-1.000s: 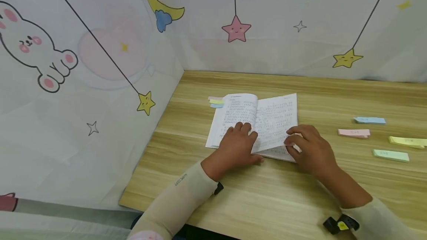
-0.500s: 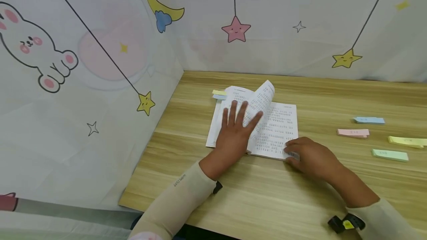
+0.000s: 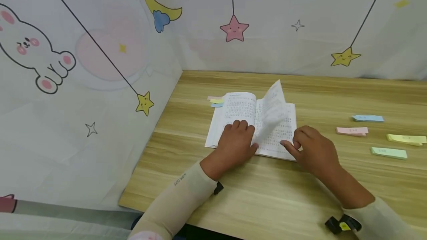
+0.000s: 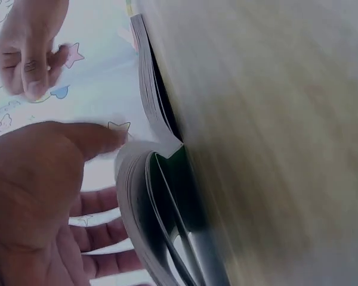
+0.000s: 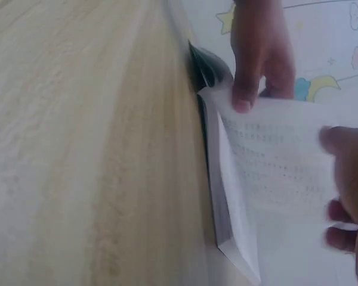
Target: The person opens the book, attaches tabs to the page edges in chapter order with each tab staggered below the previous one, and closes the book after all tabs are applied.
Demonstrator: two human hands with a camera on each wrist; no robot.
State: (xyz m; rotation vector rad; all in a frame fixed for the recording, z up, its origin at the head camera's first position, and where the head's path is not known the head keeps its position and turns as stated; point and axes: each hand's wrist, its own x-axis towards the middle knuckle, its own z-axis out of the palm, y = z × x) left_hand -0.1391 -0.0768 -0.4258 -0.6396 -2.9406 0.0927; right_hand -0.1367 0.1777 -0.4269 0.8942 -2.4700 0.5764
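An open book (image 3: 238, 106) with printed pages lies on the wooden table. From its middle a single leaf (image 3: 274, 105) stands up, leaning over the right-hand page. My left hand (image 3: 235, 145) rests on the lower part of the left-hand pages, its thumb near the spine; in the left wrist view its fingers (image 4: 104, 234) stretch along the bowed pages. Beside the book's lower right edge is my right hand (image 3: 315, 151), thumb out and fingers loosely bent. A space shows between its thumb and fingers in the right wrist view, and nothing appears pinched there.
Pink, yellow and blue tabs (image 3: 217, 101) stick out from the book's left side. To the right lie strips of paper: blue (image 3: 368, 118), pink (image 3: 351, 131), yellow (image 3: 405, 139) and green (image 3: 389, 153). A white cartoon-printed sheet (image 3: 267, 55) borders the table behind and at left.
A leaf went over to the left under my spread left hand, which then drew back toward the book's lower edge. Another leaf now stands up. My right hand has moved slightly up.
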